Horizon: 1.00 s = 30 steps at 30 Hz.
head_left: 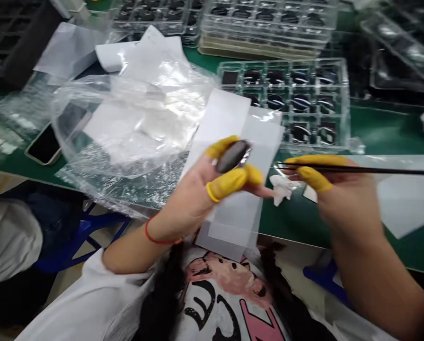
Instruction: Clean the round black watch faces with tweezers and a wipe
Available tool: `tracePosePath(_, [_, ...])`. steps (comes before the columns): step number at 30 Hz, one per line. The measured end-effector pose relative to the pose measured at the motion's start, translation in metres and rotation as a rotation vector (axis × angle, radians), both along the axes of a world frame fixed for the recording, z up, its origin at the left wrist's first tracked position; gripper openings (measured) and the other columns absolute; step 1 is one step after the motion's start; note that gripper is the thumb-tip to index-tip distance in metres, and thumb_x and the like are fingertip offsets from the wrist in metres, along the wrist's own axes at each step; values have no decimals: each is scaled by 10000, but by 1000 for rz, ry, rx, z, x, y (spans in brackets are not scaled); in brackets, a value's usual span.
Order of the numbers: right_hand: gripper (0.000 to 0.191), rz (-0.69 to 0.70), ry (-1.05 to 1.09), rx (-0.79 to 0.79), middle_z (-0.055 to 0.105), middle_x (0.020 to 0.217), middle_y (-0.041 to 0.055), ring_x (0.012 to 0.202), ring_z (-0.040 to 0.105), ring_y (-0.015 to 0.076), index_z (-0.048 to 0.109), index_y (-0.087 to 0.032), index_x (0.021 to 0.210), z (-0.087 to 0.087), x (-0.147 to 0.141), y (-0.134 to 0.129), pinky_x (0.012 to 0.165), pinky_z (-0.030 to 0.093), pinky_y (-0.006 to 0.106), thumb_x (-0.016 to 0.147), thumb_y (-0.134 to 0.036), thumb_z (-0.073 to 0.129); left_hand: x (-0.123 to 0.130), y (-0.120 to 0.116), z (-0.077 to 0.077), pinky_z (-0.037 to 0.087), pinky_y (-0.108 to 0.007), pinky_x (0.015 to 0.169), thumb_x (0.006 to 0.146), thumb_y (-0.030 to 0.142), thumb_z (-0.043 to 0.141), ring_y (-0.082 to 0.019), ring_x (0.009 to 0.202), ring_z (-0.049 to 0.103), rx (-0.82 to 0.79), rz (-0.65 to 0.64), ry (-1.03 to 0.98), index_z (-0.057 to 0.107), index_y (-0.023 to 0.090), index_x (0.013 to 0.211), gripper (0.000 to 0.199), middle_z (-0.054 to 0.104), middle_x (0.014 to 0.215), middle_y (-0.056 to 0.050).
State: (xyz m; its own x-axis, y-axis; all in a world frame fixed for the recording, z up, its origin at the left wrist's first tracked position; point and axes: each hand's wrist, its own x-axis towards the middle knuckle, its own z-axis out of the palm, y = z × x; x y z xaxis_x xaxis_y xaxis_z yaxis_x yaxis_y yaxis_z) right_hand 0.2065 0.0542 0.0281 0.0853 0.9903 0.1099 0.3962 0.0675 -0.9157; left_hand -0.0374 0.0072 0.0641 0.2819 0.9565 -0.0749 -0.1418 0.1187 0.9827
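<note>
L grip (194, 189) clenched on dark oval lens-type pc (233, 156), held at edges betw. yellow finger cots (226, 183), over white sheet (229, 208). Looks light, stiff, glossy, fragile: slippery, so edges only. R grip (343, 201) pinches black tweezers (361, 168), tips near pc; white wipe (281, 187) betw. hands, above green counter (393, 123).

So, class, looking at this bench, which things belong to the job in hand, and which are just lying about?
In use: left hand pinching a dark oval piece; right hand holding black tweezers; yellow finger cots; white wipe; tray of dark discs.

Lying about: clear plastic bag; phone; stacked trays.
</note>
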Motion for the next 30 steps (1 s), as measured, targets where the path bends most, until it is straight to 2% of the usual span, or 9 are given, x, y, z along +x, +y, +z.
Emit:
tracePosePath(2, [304, 77, 123, -74, 766, 846, 75, 783, 740, 250, 764, -239, 826, -1, -10, 11, 762, 651, 449, 680, -480, 878, -8, 10, -27, 565, -387, 1074, 864, 396, 762, -203, 1118, 712, 135, 113, 124, 499, 304, 1324, 537, 694, 1216, -17])
tracePosePath(3, [343, 120, 169, -84, 763, 840, 64, 784, 737, 249, 752, -238, 818, -4, -14, 16, 765, 652, 457, 654, -507, 887, -11, 12, -39, 517, -414, 1127, 834, 350, 798, -227, 1212, 661, 212, 144, 244, 521, 285, 1301, 546, 660, 1280, -44])
tracePosePath(6, [449, 192, 250, -120, 757, 859, 48, 809, 731, 238, 731, -233, 824, -15, -25, 25, 782, 651, 443, 621, -605, 879, -14, 13, -59, 360, -545, 1231, 834, 320, 793, -314, 1456, 432, 396, 12, 585, 564, 268, 1282, 506, 548, 1428, -104])
tracePosePath(9, [501, 183, 283, -233, 757, 913, 63, 852, 722, 228, 732, -215, 845, -23, -30, 26, 788, 638, 408, 635, -652, 854, -7, 13, -58, 187, -682, 1248, 876, 282, 731, -386, 1572, 164, 469, -173, 800, 585, 273, 1278, 428, 377, 1557, -141])
tracePosePath(13, [523, 112, 342, -308, 751, 905, 51, 857, 706, 212, 743, -215, 843, -26, -29, 26, 750, 617, 361, 583, -647, 883, 6, 18, -56, 22, -762, 1206, 896, 269, 694, -438, 1580, 27, 457, -260, 950, 615, 273, 1255, 368, 264, 1593, -175])
tracePosePath(18, [477, 123, 382, -309, 750, 882, 32, 819, 687, 175, 749, -218, 818, -28, -30, 29, 730, 591, 316, 590, -610, 895, 8, 20, -60, 11, -760, 1194, 898, 281, 697, -436, 1580, 7, 468, -294, 1019, 622, 287, 1252, 362, 222, 1614, -182])
tracePosePath(24, [470, 114, 338, -370, 741, 823, 25, 704, 650, 136, 749, -204, 822, -28, -30, 33, 596, 553, 257, 598, -591, 895, 7, 20, -60, 38, -779, 1175, 911, 221, 661, -452, 1574, 19, 482, -306, 1009, 642, 311, 1234, 336, 247, 1583, -188])
tracePosePath(30, [498, 130, 325, -424, 752, 870, 36, 735, 660, 146, 757, -203, 845, -24, -30, 35, 593, 573, 254, 587, -606, 896, 8, 20, -60, 37, -787, 1169, 912, 217, 653, -465, 1568, 47, 476, -308, 1002, 665, 293, 1216, 313, 255, 1569, -204])
